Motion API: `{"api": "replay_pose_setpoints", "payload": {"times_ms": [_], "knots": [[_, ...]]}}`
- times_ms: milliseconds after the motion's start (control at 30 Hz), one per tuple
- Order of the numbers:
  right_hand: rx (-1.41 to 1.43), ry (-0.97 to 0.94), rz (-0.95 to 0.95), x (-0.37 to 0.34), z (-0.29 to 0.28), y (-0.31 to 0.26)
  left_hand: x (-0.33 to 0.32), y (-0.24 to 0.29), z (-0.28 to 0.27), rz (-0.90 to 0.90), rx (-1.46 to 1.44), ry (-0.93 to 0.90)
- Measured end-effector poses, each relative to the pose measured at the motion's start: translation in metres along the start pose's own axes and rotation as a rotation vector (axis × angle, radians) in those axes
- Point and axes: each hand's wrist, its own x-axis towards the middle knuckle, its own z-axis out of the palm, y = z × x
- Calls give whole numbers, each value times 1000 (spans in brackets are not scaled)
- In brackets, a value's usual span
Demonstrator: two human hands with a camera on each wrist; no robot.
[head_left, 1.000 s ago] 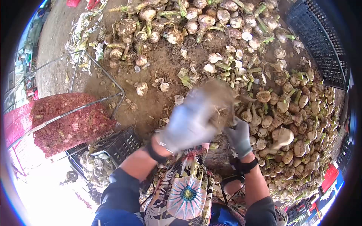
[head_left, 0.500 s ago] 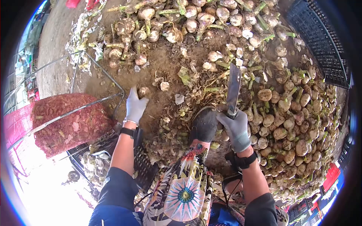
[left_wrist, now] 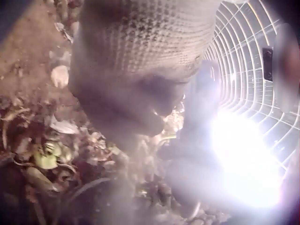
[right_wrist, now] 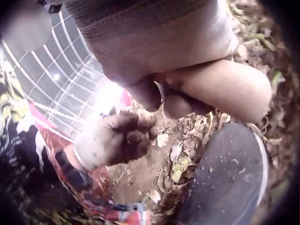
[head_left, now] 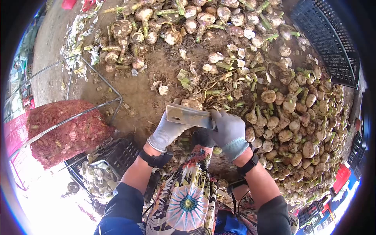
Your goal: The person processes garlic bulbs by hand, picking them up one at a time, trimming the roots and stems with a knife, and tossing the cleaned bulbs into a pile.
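My gloved right hand (head_left: 230,131) grips a broad-bladed knife (head_left: 190,116) by its handle. In the right wrist view the rounded pale end of the handle (right_wrist: 229,89) sticks out of the fist. The blade points left and lies across the front of my gloved left hand (head_left: 166,131), hiding its fingers in the head view. Just past the blade a garlic bulb (head_left: 192,103) shows, held by the left hand. From the right wrist, that hand's dirt-darkened fingers (right_wrist: 136,136) appear curled. Glare and blur veil the left wrist view around the glove (left_wrist: 145,42).
Garlic bulbs are heaped on the right (head_left: 297,137) and more lie at the back (head_left: 192,25). A red mesh sack (head_left: 70,129) and metal frame (head_left: 103,74) stand left. Black crates (head_left: 325,39) flank the heap. Cut stems and peelings litter the soil by my shoe (head_left: 201,138).
My left hand has picked up the garlic bulb from the soil at left and brought it to the middle. The right hand has swung the knife from upright to pointing left.
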Motion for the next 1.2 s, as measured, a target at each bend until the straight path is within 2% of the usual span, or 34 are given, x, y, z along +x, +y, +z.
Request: {"api": "replay_pose_setpoints", "payload": {"times_ms": [133, 200, 233, 300, 400, 433, 500, 533, 600, 633, 700, 733, 800, 833, 867, 900, 933, 967, 1000, 1033, 1067, 1133, 1167, 1200], "knots": [[-75, 26, -72, -7, -12, 6, -3, -2, 3, -26, -195, -109], [-81, -36, -68, -6, -20, 3, -3, 11, 9, 50, 61, -102], [-71, -34, -86, -5, -22, 2, -1, 9, 9, 51, 61, -104], [-61, -34, -103, -4, -22, 3, 0, 3, 10, 229, 242, -66], [-22, 9, -85, -2, -17, 9, -8, 0, 14, 266, 185, -73], [-14, 32, -98, -3, -16, 10, -8, 0, 13, 264, 185, -75], [-6, 56, -107, -7, -14, 12, -7, -1, 9, 70, -188, -132], [19, 77, -95, -9, -14, 13, -6, -6, 9, 71, -187, -136], [39, 102, -83, -9, -10, 18, -1, -10, 16, 277, -12, -79], [50, 118, -66, -11, -4, 21, 0, -11, 19, 275, -12, -87], [72, 129, -51, -14, 3, 22, -6, 15, 28, 115, -166, -119], [92, 132, -48, -14, 4, 24, -7, 15, 26, 115, -163, -114], [110, 141, -44, -14, 5, 27, -4, 15, 24, 128, 38, -144], [126, 168, -72, -14, 6, 28, -1, 15, 20, 130, 39, -147], [142, 191, -99, -14, 7, 31, 0, 15, 16, 158, 202, -223], [121, 141, 43, -12, 12, 40, 0, 27, 20, 186, 364, -295], [101, 95, 186, -8, 19, 57, -15, 39, 31, 155, 186, -263], [-15, -53, 420, 1, 23, 85, -25, 60, 41, 245, 112, -399], [-33, 17, 373, -6, 18, 92, -30, 71, 44, 341, 40, -512], [78, 79, 348, -6, 21, 93, -26, 70, 40, 335, 296, -493], [183, 132, 361, -17, 13, 89, -22, 67, 49, 260, 227, -345], [450, 93, 334, -18, 10, 81, -12, 68, 53, -8, 130, -320], [510, 9, 344, -15, 1, 67, -5, 55, 53, 359, 520, -255], [510, 13, 340, -10, -8, 54, 0, 51, 50, 364, 523, -253]]}}
